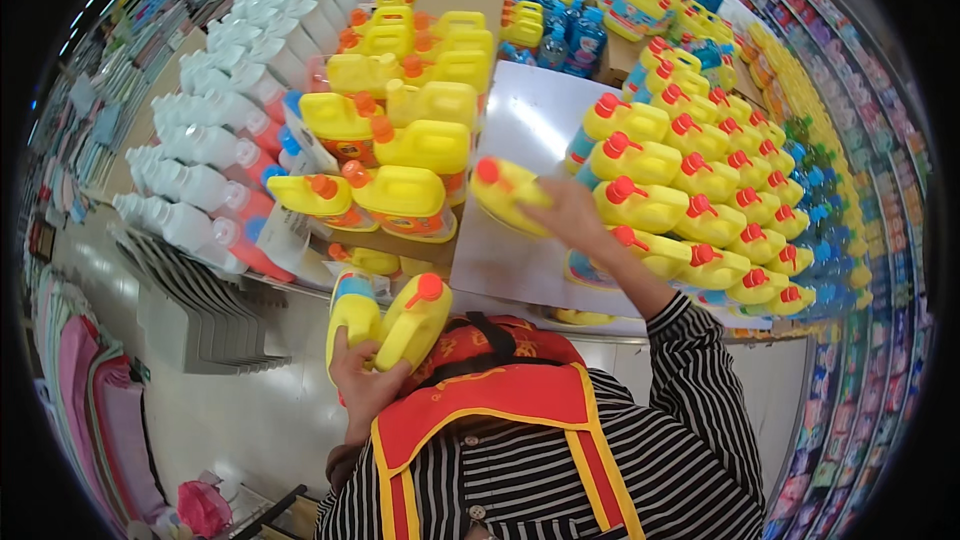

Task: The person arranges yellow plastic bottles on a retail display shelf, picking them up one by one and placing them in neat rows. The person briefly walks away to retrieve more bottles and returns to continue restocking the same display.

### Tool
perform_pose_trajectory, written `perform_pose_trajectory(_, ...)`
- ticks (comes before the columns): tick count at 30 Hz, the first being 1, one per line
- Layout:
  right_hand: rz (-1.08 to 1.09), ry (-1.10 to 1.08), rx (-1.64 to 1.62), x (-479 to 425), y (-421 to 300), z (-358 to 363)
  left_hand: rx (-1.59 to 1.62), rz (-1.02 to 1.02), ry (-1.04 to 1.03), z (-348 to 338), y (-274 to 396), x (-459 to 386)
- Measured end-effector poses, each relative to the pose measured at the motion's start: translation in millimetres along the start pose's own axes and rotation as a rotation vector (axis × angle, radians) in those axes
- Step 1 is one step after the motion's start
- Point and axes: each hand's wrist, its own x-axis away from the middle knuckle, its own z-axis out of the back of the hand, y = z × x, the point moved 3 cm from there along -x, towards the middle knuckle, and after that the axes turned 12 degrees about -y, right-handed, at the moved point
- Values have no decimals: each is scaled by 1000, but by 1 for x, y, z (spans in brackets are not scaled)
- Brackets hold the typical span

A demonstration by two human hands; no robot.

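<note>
My left hand (366, 382) holds two yellow plastic bottles low in front of my body, before the table's edge. One yellow bottle (414, 326) shows its red cap at the top. The other bottle (352, 319) has a blue label patch, and a bit of red shows at its lower end. Over the white tabletop (517, 120), my right hand (574, 214) grips another yellow bottle (510, 195) with a red cap; motion blurs both. Just right of that hand stand close rows of red-capped yellow bottles (641, 202).
Orange-capped yellow jugs (420, 146) stand left of the white surface, with white bottles (191, 221) and pink ones (251, 247) farther left. Blue bottles (585, 41) are at the back. Stacked grey plastic stools (202, 322) stand at the left. Shelves (885, 240) line the right.
</note>
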Motion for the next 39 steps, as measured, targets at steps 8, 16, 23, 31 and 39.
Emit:
perform_pose_trajectory(8, -108, -117, -519, -14, -26, 47, -53, 143, -59, -2, 10, -3)
perform_pose_trajectory(16, 139, -1, -543, -28, -42, 185, -122, -27, 8, -17, 6, -8)
perform_pose_trajectory(23, 206, 214, -169, -98, 24, 285, -121, -5, 36, -33, 12, -10)
perform_pose_trajectory(31, 144, 265, 169, -177, 206, 259, -102, 92, 57, -47, 23, -11)
perform_pose_trajectory(39, -10, -21, 34, -167, 237, 202, -151, 127, 24, -50, 37, -14)
